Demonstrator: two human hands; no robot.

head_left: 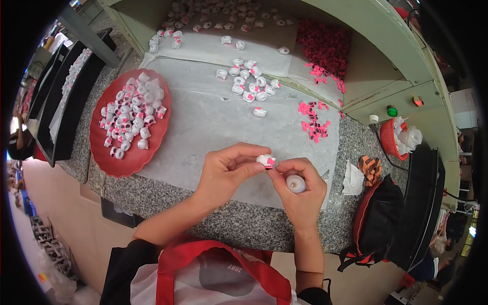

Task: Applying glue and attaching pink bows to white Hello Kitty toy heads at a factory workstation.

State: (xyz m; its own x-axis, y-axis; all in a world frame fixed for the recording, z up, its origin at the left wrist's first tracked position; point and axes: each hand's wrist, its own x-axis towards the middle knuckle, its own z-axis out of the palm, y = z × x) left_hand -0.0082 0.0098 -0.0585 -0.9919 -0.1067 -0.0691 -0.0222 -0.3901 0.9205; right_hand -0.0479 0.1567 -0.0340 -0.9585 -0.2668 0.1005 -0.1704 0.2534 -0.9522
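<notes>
Between thumb and fingers, my left hand holds a small white plastic piece with a pink bow-shaped part. My right hand meets it there, its thumb and index finger pinched at the piece's right side; whether a tiny part sits between those fingertips is hidden. Tucked in the same right hand is a small white squeeze bottle, its tip pointing up. Beyond my hands, loose white pieces lie on the white paper sheet. Small pink and black parts are scattered to the right.
A red scalloped plate of white pieces stands at left. Under the shelf are more white pieces and a pink heap. At right are a red basket, a black pouch and a crumpled tissue.
</notes>
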